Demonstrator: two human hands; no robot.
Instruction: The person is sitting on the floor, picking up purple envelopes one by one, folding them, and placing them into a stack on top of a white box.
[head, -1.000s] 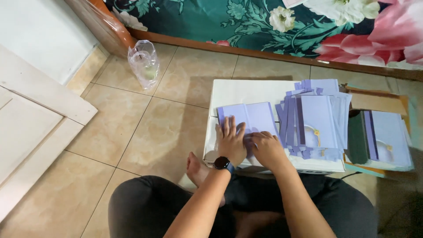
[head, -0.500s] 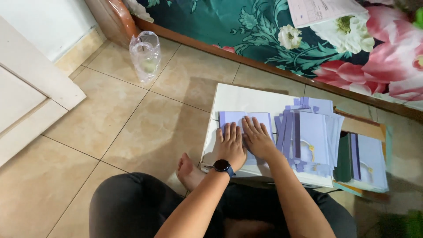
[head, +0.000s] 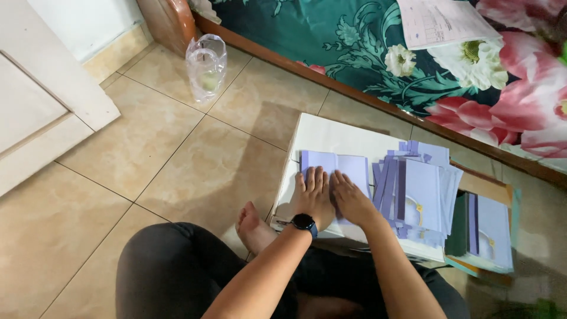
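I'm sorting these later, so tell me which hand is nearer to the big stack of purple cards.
Right. The right hand lies flat on the open lilac card, just beside the stack of purple cards; the left hand lies farther off, on the card's other half.

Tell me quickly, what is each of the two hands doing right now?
Left hand: open, flat, pressing on the pale lilac folded paper card.
Right hand: open, flat, pressing on the same card.

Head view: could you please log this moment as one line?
left hand flat on lavender card | right hand flat beside it | card on white box | card stack at right
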